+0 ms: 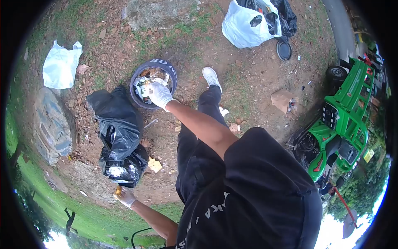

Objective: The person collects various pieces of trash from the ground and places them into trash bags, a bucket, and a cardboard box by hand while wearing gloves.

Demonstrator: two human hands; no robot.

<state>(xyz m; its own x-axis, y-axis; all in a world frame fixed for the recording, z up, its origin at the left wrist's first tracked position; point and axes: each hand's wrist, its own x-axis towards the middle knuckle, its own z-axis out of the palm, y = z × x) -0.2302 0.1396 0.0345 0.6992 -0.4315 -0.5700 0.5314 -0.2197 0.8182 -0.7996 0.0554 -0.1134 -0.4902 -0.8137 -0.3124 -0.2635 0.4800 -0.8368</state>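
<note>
My right hand, in a white glove, reaches into a round dark tub with white lettering on its rim. Its fingers are closed among crumpled white litter and brown leaf-like matter; whatever they grip is hidden. Low at the left, my left hand, also white-gloved, is closed on a small yellow-brown piece whose kind I cannot make out. Just beyond that hand, a shiny black garbage bag rests on the ground. A larger black bag bulges between it and the tub.
A white plastic bag stands beside a large rock at left. Upper right are a filled white bag and a black round lid. A brown paper bag lies near a green vehicle. My shoe is near the tub.
</note>
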